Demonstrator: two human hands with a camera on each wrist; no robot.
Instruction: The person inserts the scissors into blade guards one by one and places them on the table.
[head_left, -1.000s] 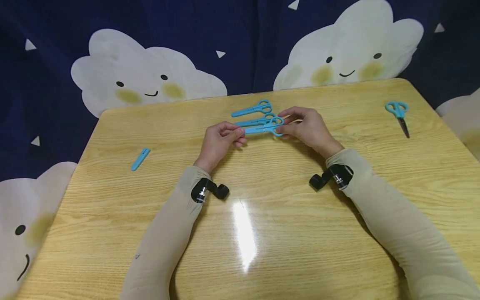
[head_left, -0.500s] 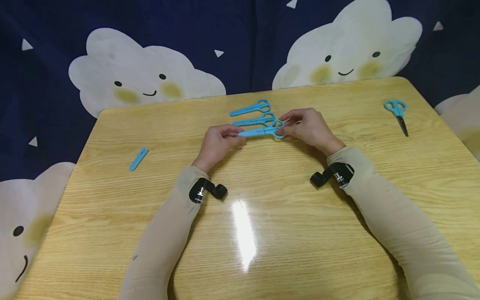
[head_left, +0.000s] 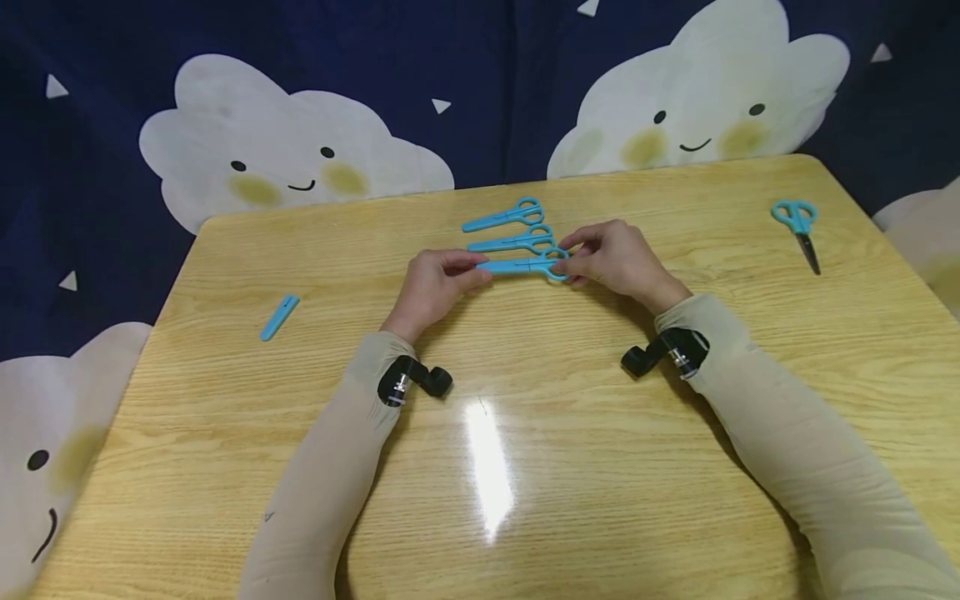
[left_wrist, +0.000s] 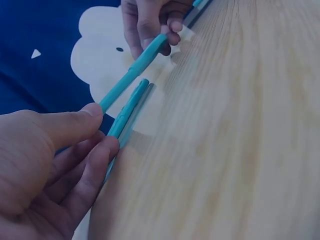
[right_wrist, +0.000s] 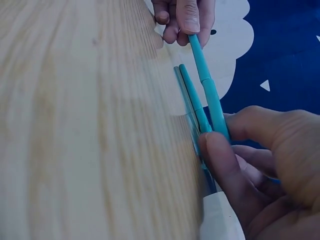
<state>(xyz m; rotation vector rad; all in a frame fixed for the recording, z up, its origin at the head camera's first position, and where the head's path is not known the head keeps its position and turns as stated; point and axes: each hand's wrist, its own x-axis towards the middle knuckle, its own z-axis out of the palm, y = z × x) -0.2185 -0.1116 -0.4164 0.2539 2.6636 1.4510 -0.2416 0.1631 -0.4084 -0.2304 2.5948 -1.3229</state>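
Both hands hold one pair of light blue scissors (head_left: 513, 267) with a cover over its blades. My left hand (head_left: 431, 287) pinches the covered tip between thumb and fingers. At the other end, my right hand (head_left: 618, 262) grips the finger loops. In the left wrist view the scissors (left_wrist: 127, 77) slant up from my left thumb, raised above the table. Just behind lie two more covered blue scissors, a middle pair (head_left: 502, 243) and a far pair (head_left: 495, 221), roughly parallel with handles to the right.
A loose blue blade cover (head_left: 280, 317) lies on the wooden table (head_left: 360, 500) at the left. Scissors with bare dark blades (head_left: 797, 223) lie far right, handles toward the back edge. A dark blue cloth with white clouds (head_left: 495, 100) hangs behind the table.
The held scissors have come slightly toward me and down, apart from the middle pair they overlapped before. My left fingers have shifted their hold at the covered tip.
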